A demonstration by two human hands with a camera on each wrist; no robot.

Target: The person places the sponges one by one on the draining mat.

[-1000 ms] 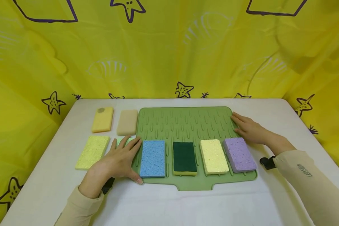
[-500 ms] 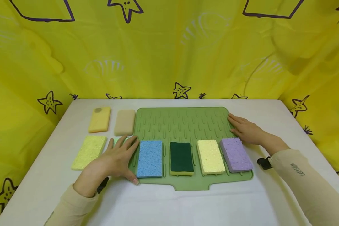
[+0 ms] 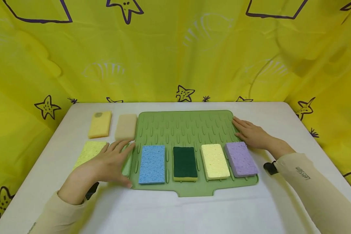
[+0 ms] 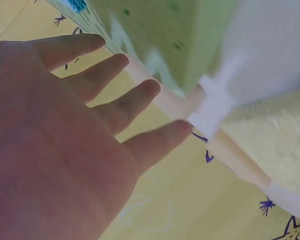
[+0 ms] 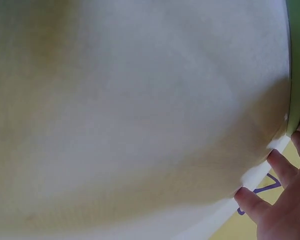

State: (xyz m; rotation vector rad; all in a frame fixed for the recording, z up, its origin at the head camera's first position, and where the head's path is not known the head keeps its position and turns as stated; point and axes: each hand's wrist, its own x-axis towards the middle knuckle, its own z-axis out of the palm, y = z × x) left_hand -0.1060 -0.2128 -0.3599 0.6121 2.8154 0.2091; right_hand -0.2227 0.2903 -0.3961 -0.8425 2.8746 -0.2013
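A green ribbed drying mat (image 3: pixel 184 128) lies on the white table. On its front half a blue sponge (image 3: pixel 152 164), a dark green scouring sponge (image 3: pixel 185 163), a pale yellow sponge (image 3: pixel 215 161) and a purple sponge (image 3: pixel 241 159) stand in a row. My left hand (image 3: pixel 106 164), fingers spread, is over a light green sponge (image 3: pixel 127 165) beside the mat's left edge; the palm hides much of it. That sponge looms close past the fingertips (image 4: pixel 151 86) in the left wrist view. My right hand (image 3: pixel 253 135) rests with extended fingers at the mat's right edge.
Left of the mat are a yellow sponge with a grey spot (image 3: pixel 100 124), a beige sponge (image 3: pixel 126 127) and a lime sponge (image 3: pixel 90 152), partly covered by my left hand. A yellow patterned curtain (image 3: pixel 163 58) hangs around the table's back and sides.
My left hand has come away from the mat's left edge and moved left, uncovering part of the light green sponge. My right hand stays at the mat. The whole head view has shifted slightly.
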